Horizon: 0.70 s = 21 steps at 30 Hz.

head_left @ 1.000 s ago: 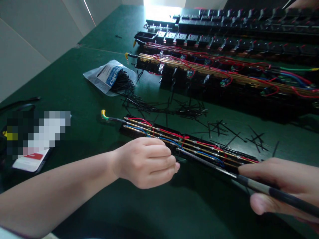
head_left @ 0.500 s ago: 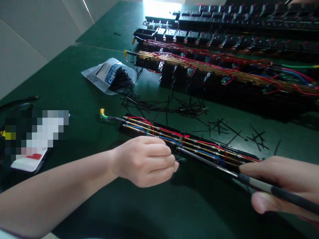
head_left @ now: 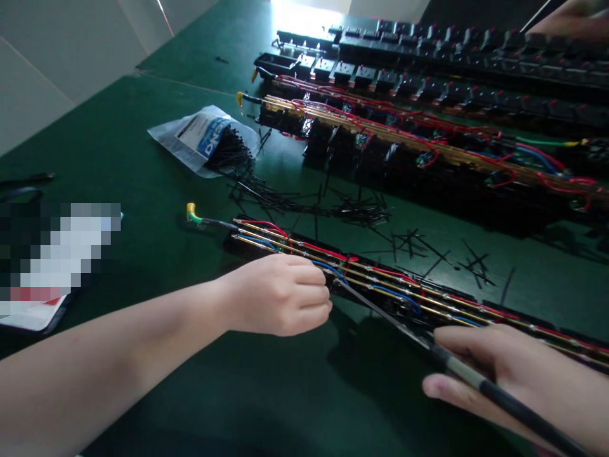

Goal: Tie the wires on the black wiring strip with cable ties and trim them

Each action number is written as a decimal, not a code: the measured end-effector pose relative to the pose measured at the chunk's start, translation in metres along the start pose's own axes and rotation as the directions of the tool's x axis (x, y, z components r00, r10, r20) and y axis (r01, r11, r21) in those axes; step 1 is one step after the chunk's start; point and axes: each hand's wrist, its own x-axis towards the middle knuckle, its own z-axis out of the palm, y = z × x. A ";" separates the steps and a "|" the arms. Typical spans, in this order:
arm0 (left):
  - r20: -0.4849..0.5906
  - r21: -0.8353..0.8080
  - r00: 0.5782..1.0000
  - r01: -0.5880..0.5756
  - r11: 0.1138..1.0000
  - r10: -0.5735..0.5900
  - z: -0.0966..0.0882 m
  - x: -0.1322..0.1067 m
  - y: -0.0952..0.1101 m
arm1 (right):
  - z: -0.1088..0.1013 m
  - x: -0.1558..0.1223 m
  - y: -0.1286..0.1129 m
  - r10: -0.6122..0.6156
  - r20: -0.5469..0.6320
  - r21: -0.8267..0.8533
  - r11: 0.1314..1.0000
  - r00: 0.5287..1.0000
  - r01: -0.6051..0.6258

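Note:
A long black socket strip [head_left: 404, 298] lies open side up on the green table, with brass bars and red and blue wires along it and a yellow-green lead [head_left: 193, 214] at its left end. My left hand [head_left: 280, 295] is curled into a fist against the strip's near edge, fingertips pinched; what they hold is hidden. My right hand [head_left: 518, 374] grips a long thin black tool [head_left: 428, 343] whose tip rests on the strip just right of my left fingers.
A plastic bag of black cable ties [head_left: 209, 139] lies at the back left, with loose ties [head_left: 333, 206] scattered behind the strip. Several more wired strips [head_left: 428, 146] lie in rows at the back. Another person's hand [head_left: 571, 19] shows at the top right. A blurred item [head_left: 52, 254] sits left.
The view has shifted, so more of the strip's right end shows. My right hand with the tool sits lower and further left in view. My left hand stays fisted at the strip.

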 end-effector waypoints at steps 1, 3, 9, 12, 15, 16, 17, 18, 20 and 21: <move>-0.001 0.000 1.000 0.005 1.000 -0.005 0.000 -0.001 -0.001 | 0.007 0.001 0.003 -0.007 0.026 0.018 1.000 1.000 0.006; -0.002 -0.006 1.000 0.013 1.000 -0.013 0.000 -0.002 -0.002 | 0.018 0.003 0.007 -0.007 0.069 0.082 0.997 0.998 0.001; -0.017 -0.034 1.000 0.024 0.999 -0.024 -0.002 -0.003 -0.003 | 0.024 0.007 0.006 0.067 0.012 0.131 0.989 0.998 -0.068; -0.038 -0.051 0.999 0.029 0.998 -0.031 -0.002 -0.002 -0.002 | 0.024 0.011 0.010 0.091 0.051 0.157 0.983 0.995 -0.098; -0.063 -0.065 0.997 0.047 0.997 -0.051 -0.004 -0.001 -0.003 | 0.024 0.014 0.014 0.085 0.065 0.200 0.975 0.994 -0.097; -0.085 -0.084 0.995 0.051 0.995 -0.059 -0.004 -0.001 -0.003 | 0.025 0.014 0.014 0.084 0.061 0.202 0.975 0.995 -0.094; -0.116 -0.115 0.991 0.056 0.992 -0.070 -0.004 0.000 -0.004 | 0.026 0.013 0.014 0.083 0.049 0.198 0.976 0.995 -0.091; -0.155 -0.157 0.984 0.066 0.985 -0.090 -0.004 0.000 -0.004 | 0.028 0.012 0.013 0.081 0.028 0.195 0.977 0.996 -0.085; -0.234 -0.248 0.960 0.094 0.964 -0.153 -0.002 -0.001 -0.005 | 0.032 0.009 0.013 0.068 -0.042 0.204 0.977 0.997 -0.058; -0.262 -0.289 0.945 0.118 0.950 -0.197 -0.001 -0.001 -0.005 | 0.036 0.008 0.014 0.053 -0.080 0.212 0.977 0.995 -0.035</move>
